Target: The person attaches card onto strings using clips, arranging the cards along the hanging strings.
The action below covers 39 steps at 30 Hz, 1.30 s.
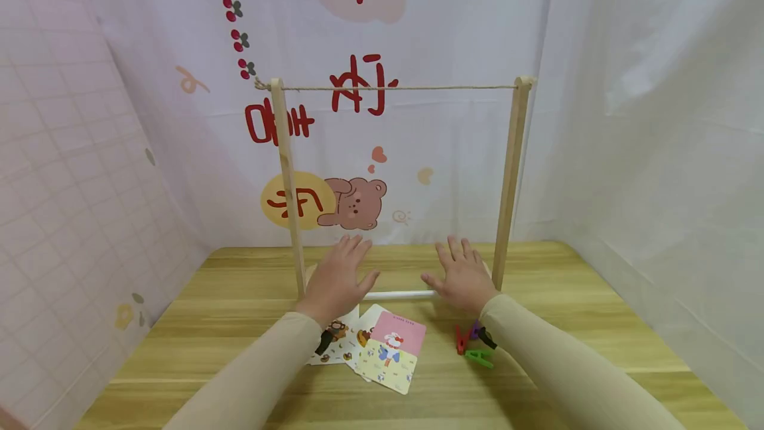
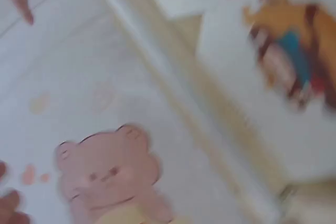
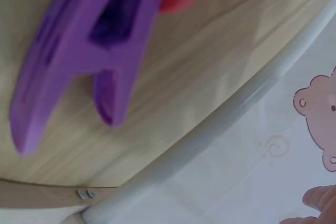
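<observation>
My left hand (image 1: 337,279) has its fingers spread and holds nothing, by the foot of the left wooden post (image 1: 289,191). With fingers also spread, my right hand (image 1: 464,276) is near the right post (image 1: 510,184), holding nothing. A white rod (image 1: 400,295) runs low between the posts, and twine (image 1: 400,88) is strung across their tops. Below my left hand lie overlapping cards, including a pink and yellow card (image 1: 390,354) and a white card (image 1: 334,357) partly hidden by my wrist. Beside my right wrist are a red clothespin (image 1: 461,339), a green clothespin (image 1: 479,358) and a purple clothespin (image 3: 58,72).
The wooden tabletop (image 1: 209,324) meets a white printed cloth (image 1: 453,38) at the back. A grid-patterned cloth (image 1: 54,171) hangs on the left, with a plain white cloth (image 1: 668,184) on the right.
</observation>
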Available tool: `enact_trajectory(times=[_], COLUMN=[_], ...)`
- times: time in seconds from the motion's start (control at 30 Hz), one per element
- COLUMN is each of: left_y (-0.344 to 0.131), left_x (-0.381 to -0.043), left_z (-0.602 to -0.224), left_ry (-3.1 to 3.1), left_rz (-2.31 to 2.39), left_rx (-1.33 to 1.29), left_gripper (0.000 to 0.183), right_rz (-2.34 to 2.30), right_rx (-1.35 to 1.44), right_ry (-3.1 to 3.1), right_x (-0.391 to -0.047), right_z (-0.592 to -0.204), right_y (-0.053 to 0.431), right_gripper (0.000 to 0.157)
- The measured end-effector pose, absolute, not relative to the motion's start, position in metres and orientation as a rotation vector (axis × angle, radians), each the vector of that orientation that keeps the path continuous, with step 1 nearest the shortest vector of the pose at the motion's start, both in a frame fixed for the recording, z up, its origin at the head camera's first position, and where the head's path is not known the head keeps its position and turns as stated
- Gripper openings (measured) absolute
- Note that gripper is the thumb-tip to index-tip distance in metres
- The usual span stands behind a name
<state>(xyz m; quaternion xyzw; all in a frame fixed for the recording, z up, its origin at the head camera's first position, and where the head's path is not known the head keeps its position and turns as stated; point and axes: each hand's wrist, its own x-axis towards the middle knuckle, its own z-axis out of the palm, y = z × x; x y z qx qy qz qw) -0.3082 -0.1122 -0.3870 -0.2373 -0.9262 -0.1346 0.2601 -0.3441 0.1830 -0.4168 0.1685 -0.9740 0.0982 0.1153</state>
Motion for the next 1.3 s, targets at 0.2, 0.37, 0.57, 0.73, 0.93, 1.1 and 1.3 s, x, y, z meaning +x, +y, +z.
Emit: enact_trajectory(times=[0.2, 0.37, 0.57, 0.73, 0.93, 1.1, 1.3], left_y=[-0.129, -0.150, -0.174, -0.179, -0.176, -0.176, -0.175], left_x=[-0.308, -0.319, -0.331, -0.330, -0.325, -0.318, -0.309], left_z=[-0.352, -0.331, -0.329, -0.332, -0.341, -0.356, -0.379], left_ry=[-1.889, -1.777, -1.867, -1.888, -1.932, -2.053, -2.220], left_rz=[-0.436, -0.605, -0.782, -0.811, -0.706, -0.634, -0.572], left_rx=[-0.660, -0.447, -0.294, -0.303, -0.399, -0.444, -0.515], left_gripper=[0.047, 0.064, 0.079, 0.079, 0.077, 0.079, 0.077], right_rz=[0.322, 0.330, 0.315, 0.329, 0.326, 0.350, 0.367], right_rx=[0.501, 0.519, 0.526, 0.543, 0.560, 0.573, 0.659], right_ry=[-2.850, -2.848, -2.850, -2.820, -2.813, -2.843, -2.897], right_x=[-0.340, -0.336, -0.332, -0.331, -0.332, -0.329, -0.323], right_z=[-0.412, -0.406, -0.404, -0.401, -0.396, -0.394, -0.396], right_y=[0.181, 0.181, 0.183, 0.185, 0.188, 0.191, 0.199], right_gripper=[0.086, 0.083, 0.082, 0.080, 0.079, 0.075, 0.058])
